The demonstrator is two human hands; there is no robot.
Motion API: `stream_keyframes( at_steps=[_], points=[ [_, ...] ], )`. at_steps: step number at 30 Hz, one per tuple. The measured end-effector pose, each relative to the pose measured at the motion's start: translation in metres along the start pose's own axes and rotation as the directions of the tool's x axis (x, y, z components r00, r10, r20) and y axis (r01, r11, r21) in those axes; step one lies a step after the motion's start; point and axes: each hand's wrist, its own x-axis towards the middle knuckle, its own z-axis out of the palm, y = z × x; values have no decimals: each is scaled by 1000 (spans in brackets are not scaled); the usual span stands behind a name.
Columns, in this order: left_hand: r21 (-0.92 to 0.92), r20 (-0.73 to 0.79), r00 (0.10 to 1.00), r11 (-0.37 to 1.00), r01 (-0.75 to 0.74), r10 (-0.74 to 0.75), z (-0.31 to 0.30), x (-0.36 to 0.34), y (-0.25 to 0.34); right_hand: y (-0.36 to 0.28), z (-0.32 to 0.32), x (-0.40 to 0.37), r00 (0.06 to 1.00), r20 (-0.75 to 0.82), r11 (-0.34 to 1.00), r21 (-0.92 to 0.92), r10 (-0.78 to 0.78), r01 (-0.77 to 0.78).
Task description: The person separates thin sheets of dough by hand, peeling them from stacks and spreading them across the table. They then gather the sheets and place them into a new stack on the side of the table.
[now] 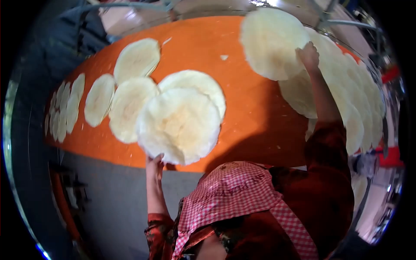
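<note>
My left hand (155, 162) grips the near edge of a large round flatbread (180, 123), thumb on top and the other fingers hidden beneath. This bread is pale with a browned middle, its rim slightly curled, and it partly covers another flatbread (197, 80) behind it. Off to the right, my right hand (308, 56) pinches the right edge of a second flatbread (271, 41), which appears raised above the orange table (247, 125). Below that one, part of another flatbread (299, 93) shows beside the overlapping breads on the right.
Overlapping flatbreads (351, 99) cover the table's right end. Flatbread stacks (136, 60) stand left of centre, with several smaller-looking ones (63, 110) at the far left. Small crumbs (224, 57) dot the surface. Metal bars (130, 5) run behind the table.
</note>
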Motion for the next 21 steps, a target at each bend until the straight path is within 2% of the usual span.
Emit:
stream_keyframes(
  at_steps=[1, 2, 3, 4, 5, 6, 7, 8, 9, 10, 11, 12, 13, 15, 16, 17, 18, 20, 21],
  points=[
    [-35, -15, 1000, 999, -27, 27, 13, -6, 7, -1, 57, -19, 960, -161, 954, 161, -229, 255],
    [-67, -16, 999, 996, -51, 50, 29, -15, 15, -3, 114, -37, 843, -309, 821, 242, -440, 517],
    [-80, -18, 998, 995, -56, 55, 39, -19, 19, -44, 115, -93, 830, -149, 640, 568, -537, 517],
    [-92, -10, 998, 994, -63, 62, 48, -20, 23, -106, 86, -177, 742, 91, 414, 871, -664, 264],
    [-102, 1, 997, 992, -72, 73, 56, -23, 27, -152, 58, -249, 554, 192, 222, 975, -810, -13],
    [-104, -6, 996, 990, -92, 92, 61, -27, 31, -190, 32, -314, 333, 178, 70, 947, -926, -313],
    [-105, -3, 994, 988, -111, 112, 68, -29, 34, -221, 8, -362, 220, 132, 32, 914, -966, -405],
    [-111, 24, 992, 986, -125, 128, 78, -27, 37, -232, 6, -384, 274, 131, 121, 991, -953, -52],
    [-100, 33, 992, 988, -120, 124, 81, -24, 40, -244, 6, -404, 326, 129, 231, 926, -936, 297],
    [-32, 61, 988, 990, -140, 142, 92, -29, 47, -254, -2, -403, 367, 231, 336, 907, -901, 253],
    [-57, 111, 976, 981, -183, 188, 98, -29, 52, -265, 7, -396, 468, 253, 408, 874, -847, 265],
    [-23, 86, 965, 969, -245, 246, 106, -33, 59, -278, 25, -388, 560, 265, 474, 838, -785, 269],
    [-33, 187, 936, 954, -298, 299, 113, -42, 70, -286, 43, -377, 633, 267, 530, 804, -727, 269],
    [-41, 268, 883, 921, -388, 384, 108, -43, 73, -262, 0, -335, 709, 253, 432, 898, -658, 80],
    [-36, 275, 866, 905, -424, 417, 101, -43, 71, -235, -30, -305, 721, 250, 251, 962, -646, -108],
    [-7, 260, 878, 910, -414, 402, 90, -37, 69, -207, 8, -278, 767, -39, 168, 967, -640, 190],
    [24, 245, 888, 913, -406, 389, 76, -29, 64, -177, -32, -262, 828, 130, 208, 978, -546, -16],
    [30, 163, 937, 948, -318, 309, 45, -7, 46, -110, -61, -239, 900, 263, 467, 881, -347, -77],
    [45, 124, 956, 961, -272, 265, 29, 4, 34, -61, -64, -237, 880, 295, 60, 954, -373, -294]
  ],
)
